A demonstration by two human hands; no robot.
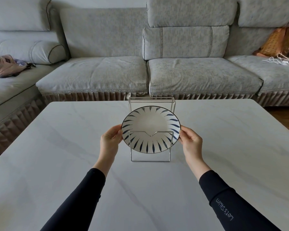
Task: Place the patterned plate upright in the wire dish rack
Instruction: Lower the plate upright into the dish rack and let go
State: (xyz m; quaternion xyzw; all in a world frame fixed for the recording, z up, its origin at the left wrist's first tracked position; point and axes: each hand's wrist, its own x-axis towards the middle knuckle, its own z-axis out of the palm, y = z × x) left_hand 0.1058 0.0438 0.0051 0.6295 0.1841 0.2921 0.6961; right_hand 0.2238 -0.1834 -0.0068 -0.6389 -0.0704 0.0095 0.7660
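plate [150, 125]: upright behind the rack's [150, 147] front wire, on the table [57, 147]
hands: our left hand [110, 138] and right hand [190, 139] pinch opposite rims, fingers closed
feel: probably stiff, glazed, breakable, so we'd hold the edges

We see a white plate [150, 126] with dark blue radial leaf strokes, a silver wire rack [151, 134], a pale grey marbled table [73, 147], black sleeves [77, 202] and a grey sofa [107, 47].
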